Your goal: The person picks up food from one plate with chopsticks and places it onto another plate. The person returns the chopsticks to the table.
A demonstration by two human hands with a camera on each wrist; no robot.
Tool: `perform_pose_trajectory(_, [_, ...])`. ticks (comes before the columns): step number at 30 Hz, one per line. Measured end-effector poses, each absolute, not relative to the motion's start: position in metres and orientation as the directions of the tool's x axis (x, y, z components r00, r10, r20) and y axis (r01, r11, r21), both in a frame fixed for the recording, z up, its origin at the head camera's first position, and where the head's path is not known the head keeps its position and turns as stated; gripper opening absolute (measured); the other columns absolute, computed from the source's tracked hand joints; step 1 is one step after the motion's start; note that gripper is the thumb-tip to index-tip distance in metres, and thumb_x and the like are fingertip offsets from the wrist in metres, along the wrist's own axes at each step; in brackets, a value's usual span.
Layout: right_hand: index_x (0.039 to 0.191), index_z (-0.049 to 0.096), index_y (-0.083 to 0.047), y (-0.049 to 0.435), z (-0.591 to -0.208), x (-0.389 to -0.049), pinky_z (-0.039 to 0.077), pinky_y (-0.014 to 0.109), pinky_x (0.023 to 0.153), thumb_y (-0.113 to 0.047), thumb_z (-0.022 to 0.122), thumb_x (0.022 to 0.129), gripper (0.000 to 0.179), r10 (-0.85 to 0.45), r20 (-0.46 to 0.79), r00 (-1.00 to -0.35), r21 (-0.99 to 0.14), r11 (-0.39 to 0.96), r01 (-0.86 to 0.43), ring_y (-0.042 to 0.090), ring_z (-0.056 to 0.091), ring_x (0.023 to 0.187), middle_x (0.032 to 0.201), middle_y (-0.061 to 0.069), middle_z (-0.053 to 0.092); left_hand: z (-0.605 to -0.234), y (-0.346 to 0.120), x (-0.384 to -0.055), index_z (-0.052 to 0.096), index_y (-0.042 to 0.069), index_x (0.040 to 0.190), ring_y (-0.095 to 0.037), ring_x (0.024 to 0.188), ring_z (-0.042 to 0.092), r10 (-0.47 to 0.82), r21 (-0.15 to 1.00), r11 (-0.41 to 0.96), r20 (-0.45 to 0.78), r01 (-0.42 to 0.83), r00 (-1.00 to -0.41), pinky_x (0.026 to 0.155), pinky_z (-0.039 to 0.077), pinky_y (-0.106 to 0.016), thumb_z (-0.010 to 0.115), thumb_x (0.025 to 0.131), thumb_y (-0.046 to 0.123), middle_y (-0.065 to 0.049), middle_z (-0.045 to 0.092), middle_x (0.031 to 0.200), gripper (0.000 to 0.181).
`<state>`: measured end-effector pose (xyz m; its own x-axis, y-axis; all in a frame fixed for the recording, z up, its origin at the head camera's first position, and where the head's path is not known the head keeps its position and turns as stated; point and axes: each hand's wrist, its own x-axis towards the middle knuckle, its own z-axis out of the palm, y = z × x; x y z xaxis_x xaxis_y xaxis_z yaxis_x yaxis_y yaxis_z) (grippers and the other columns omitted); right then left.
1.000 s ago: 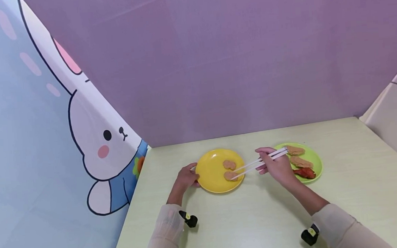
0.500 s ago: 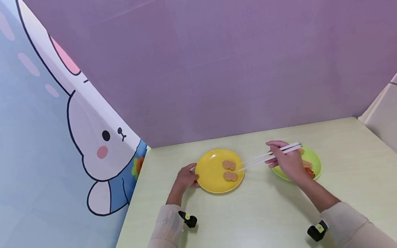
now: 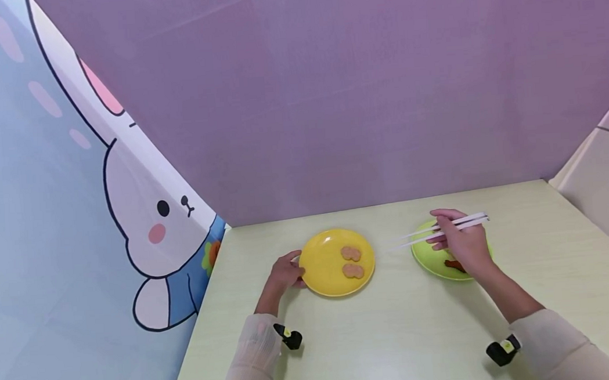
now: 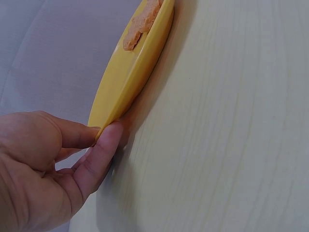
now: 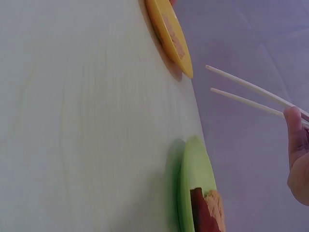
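My left hand (image 3: 287,272) pinches the left rim of a yellow plate (image 3: 316,265) between thumb and fingers, clear in the left wrist view. Two light-brown nugget-like pieces (image 3: 352,271) lie apart on the plate's right half. Over a green plate (image 3: 429,261), my right hand (image 3: 467,245) holds a pair of white chopsticks (image 5: 246,86). Their tips point left, slightly spread, with nothing between them. A dark red-brown piece of meat (image 3: 454,265) shows partly on the green plate. Beside it, in the right wrist view, is a light-brown fried piece (image 5: 216,208); the hand hides it in the head view.
Both plates stand on a pale wood-grain table (image 3: 366,337). A purple backdrop (image 3: 330,95) rises behind its far edge, and a blue cloth with a rabbit drawing (image 3: 144,223) borders the left. A small black camera (image 3: 503,352) sits on each wrist.
My right hand and the chopsticks have moved right, from above the nuggets on the yellow plate to over the green plate. Both nuggets stay on the yellow plate; my left hand keeps its place.
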<state>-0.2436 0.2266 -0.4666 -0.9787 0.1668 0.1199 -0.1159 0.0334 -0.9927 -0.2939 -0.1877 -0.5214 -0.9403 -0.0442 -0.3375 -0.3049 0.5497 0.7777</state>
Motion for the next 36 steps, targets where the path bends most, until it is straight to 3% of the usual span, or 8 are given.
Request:
perform_pose_trajectory(4, [0.113,0.073,-0.021,0.238,-0.468,-0.245,0.062,0.035,0.056,-0.026,0.061,0.102,0.017,0.193,0.111,-0.975,-0.994,0.014,-0.111,0.016,0.076,0.065,0.083,-0.008,0.077,-0.522,-0.188,-0.293,0.051,0.017,0.151,-0.014,0.070,0.071,-0.041,0.781,0.549,-0.331,-0.298,-0.943,0.062,0.062,-0.026,0.065,0.093,0.003,-0.014,0.066,0.112,0.061])
perform_pose_trajectory(17, [0.111,0.074,-0.018,0.269,-0.468,-0.245,0.059,0.029,0.051,-0.021,0.062,0.101,0.015,0.249,0.155,-0.956,-0.985,-0.029,-0.167,0.016,0.074,0.059,0.085,0.001,0.072,-0.523,-0.187,-0.293,0.051,0.016,0.151,-0.013,0.068,0.070,-0.034,0.784,0.552,-0.318,-0.283,-0.948,0.063,0.062,-0.026,0.064,0.093,0.004,-0.015,0.066,0.114,0.060])
perform_pose_trajectory(31, [0.110,0.075,-0.020,0.294,-0.469,-0.240,0.059,0.026,0.050,-0.017,0.061,0.101,0.017,0.301,0.200,-0.932,-0.977,-0.009,-0.213,0.010,0.074,0.060,0.080,-0.008,0.070,-0.525,-0.191,-0.291,0.052,0.017,0.150,-0.013,0.068,0.070,-0.033,0.774,0.574,-0.302,-0.265,-0.953,0.063,0.061,-0.026,0.066,0.093,0.005,-0.014,0.066,0.113,0.059])
perform_pose_trajectory(36, [0.109,0.074,-0.026,0.298,-0.469,-0.237,0.059,0.026,0.051,-0.017,0.058,0.102,0.020,0.314,0.209,-0.926,-0.978,0.080,-0.193,0.009,0.074,0.062,0.078,-0.011,0.071,-0.525,-0.194,-0.291,0.052,0.018,0.149,-0.013,0.068,0.070,-0.037,0.764,0.587,-0.305,-0.268,-0.952,0.064,0.061,-0.025,0.066,0.093,0.006,-0.014,0.066,0.114,0.059])
